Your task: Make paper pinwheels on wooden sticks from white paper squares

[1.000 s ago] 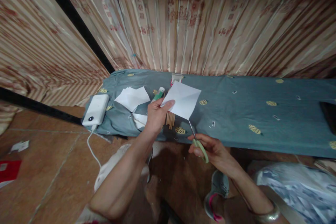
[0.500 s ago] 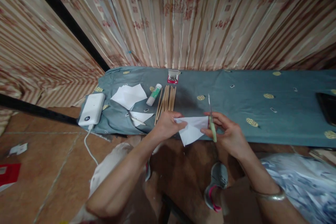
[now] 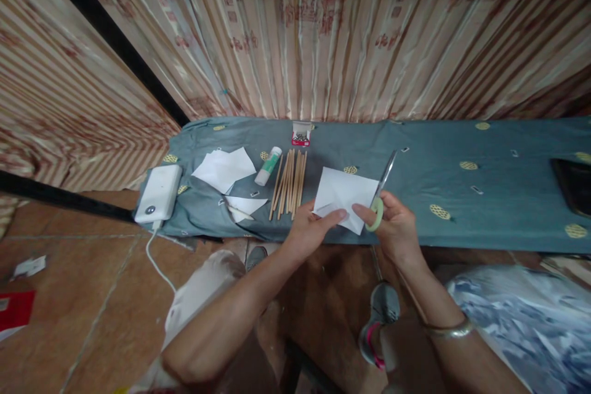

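My left hand (image 3: 314,228) pinches the lower left edge of a white sheet of paper (image 3: 346,188), thumb on top. The sheet is spread roughly square, with faint creases, over the front edge of the cloth-covered surface. A pair of scissors (image 3: 382,188) with pale green handles sits in my right hand (image 3: 397,228), blades pointing up and away along the sheet's right edge. My right thumb also rests on the paper's lower right side. Just left of the sheet lies a bundle of thin wooden sticks (image 3: 290,184).
On the blue-green cloth (image 3: 425,172) lie a glue stick (image 3: 268,166), white paper pieces (image 3: 224,169), a cut paper piece with a pen-like object (image 3: 242,208), a small red box of metal bits (image 3: 301,135) and a white power bank (image 3: 159,192). A dark device (image 3: 572,184) lies far right.
The paper, folded down into a pointed shape before, is now opened out and lifted flatter. My right hand has turned the scissors, so their blades lean further right.
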